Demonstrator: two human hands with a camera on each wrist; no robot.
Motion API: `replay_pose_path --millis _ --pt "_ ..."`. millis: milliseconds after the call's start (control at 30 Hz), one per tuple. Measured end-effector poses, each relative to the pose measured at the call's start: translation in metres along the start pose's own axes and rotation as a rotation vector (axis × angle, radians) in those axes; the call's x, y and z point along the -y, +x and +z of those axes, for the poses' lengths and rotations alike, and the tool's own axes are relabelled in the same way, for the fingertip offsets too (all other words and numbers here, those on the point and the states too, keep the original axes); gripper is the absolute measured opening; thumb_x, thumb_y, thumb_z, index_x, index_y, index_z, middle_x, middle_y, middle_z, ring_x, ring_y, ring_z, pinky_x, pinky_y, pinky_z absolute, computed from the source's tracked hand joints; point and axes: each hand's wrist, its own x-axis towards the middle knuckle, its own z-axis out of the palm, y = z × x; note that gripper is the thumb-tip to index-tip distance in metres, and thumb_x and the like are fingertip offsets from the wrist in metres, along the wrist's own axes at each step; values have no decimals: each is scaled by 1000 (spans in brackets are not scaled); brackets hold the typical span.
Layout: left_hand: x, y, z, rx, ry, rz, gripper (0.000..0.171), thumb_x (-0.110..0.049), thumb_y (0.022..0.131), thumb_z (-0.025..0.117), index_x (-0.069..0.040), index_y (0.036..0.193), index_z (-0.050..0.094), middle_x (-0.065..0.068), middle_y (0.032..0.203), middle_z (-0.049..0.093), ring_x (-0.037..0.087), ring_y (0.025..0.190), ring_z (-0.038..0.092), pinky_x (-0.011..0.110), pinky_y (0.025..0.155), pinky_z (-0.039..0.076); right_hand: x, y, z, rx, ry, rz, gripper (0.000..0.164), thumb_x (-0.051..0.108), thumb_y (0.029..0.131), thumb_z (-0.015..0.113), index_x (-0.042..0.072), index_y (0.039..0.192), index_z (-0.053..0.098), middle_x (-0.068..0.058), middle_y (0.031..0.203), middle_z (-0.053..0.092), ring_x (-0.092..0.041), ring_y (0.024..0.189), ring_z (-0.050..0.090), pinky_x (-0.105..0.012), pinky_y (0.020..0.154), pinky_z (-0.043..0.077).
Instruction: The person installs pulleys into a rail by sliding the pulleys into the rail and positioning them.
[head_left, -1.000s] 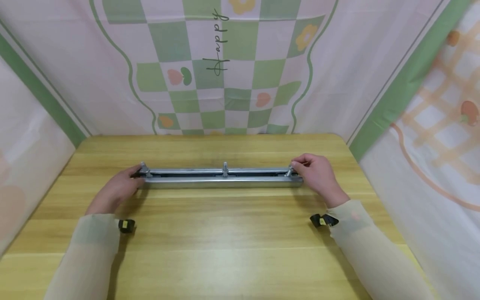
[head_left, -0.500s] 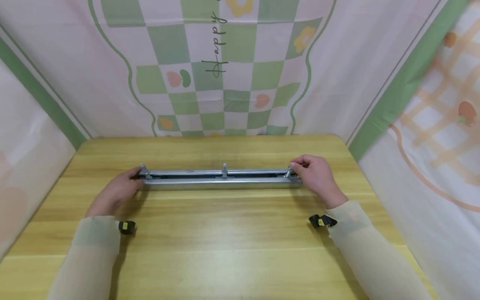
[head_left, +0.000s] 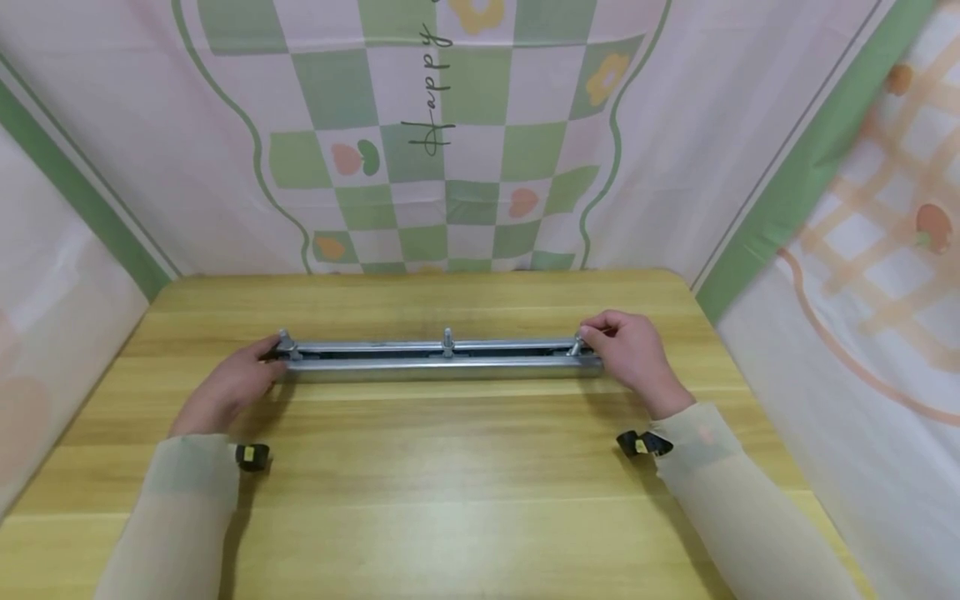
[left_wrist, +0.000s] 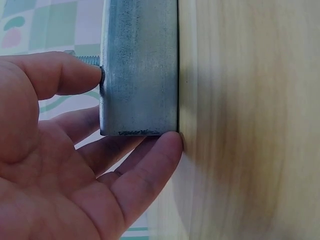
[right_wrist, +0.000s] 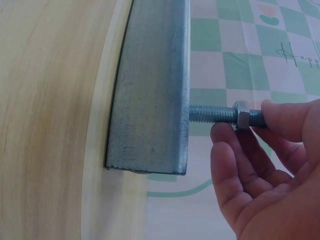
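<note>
A long galvanized metal strut channel (head_left: 450, 368) lies across the table, its slot facing up. My left hand (head_left: 231, 385) grips its left end; the left wrist view shows the thumb on the upper edge and fingertips at the end of the channel (left_wrist: 140, 75). Beside that hand a bolt (head_left: 287, 343) sticks up from the slot, and another bolt (head_left: 447, 340) stands at mid-length. At the right end my right hand (head_left: 636, 354) holds a threaded bolt (right_wrist: 210, 114). Its thumb is on the bolt's tip, with fingers just below the hex nut (right_wrist: 243, 115).
The wooden table (head_left: 450, 483) extends in front of the channel and a short way behind it. A checked cloth curtain (head_left: 480, 150) hangs at the table's back edge, with more cloth at both sides. Small black wrist cameras (head_left: 252, 457) sit at the sleeves.
The head view has shifted slightly, so the channel and hands appear a little lower. Both hands keep their places, and I see no clear turn of the bolt.
</note>
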Motion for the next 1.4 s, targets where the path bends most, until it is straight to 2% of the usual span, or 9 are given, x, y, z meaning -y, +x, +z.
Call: replay_pose_path --millis 500,767,1033,1300,1400 --pt "2 1 -1 -6 13 20 69 -28 105 43 -12 160 4 33 159 5 50 136 21 68 107 20 -1 -1 1 -19 -2 -19 21 26 99 64 8 101 75 -9 97 72 -25 84 61 -40 73 47" --pt "4 1 0 6 1 -3 70 -29 105 43 -13 161 3 30 160 2 53 142 7 69 108 11 2 -2 2 -27 -5 -16 20 24 98 64 7 100 75 -9 97 72 -25 85 61 -40 74 46" --pt "4 2 1 -1 27 5 70 -31 105 42 -13 161 4 30 161 3 53 142 7 70 108 11 2 -2 1 -25 -2 4 20 25 99 64 8 101 75 -9 97 71 -26 86 60 -40 74 46" --pt "2 -1 2 7 2 -19 69 -32 106 41 -20 161 1 25 162 -2 53 142 -1 73 106 6 2 -1 2 -23 -7 9 21 26 99 64 8 101 75 -9 97 71 -26 86 61 -40 75 46" --pt "1 -2 3 7 -7 -21 69 -31 106 40 -19 161 0 25 162 -2 54 142 -2 73 106 6 2 -1 2 -17 -8 14 21 26 99 63 8 101 74 -9 98 71 -26 87 61 -40 75 46"
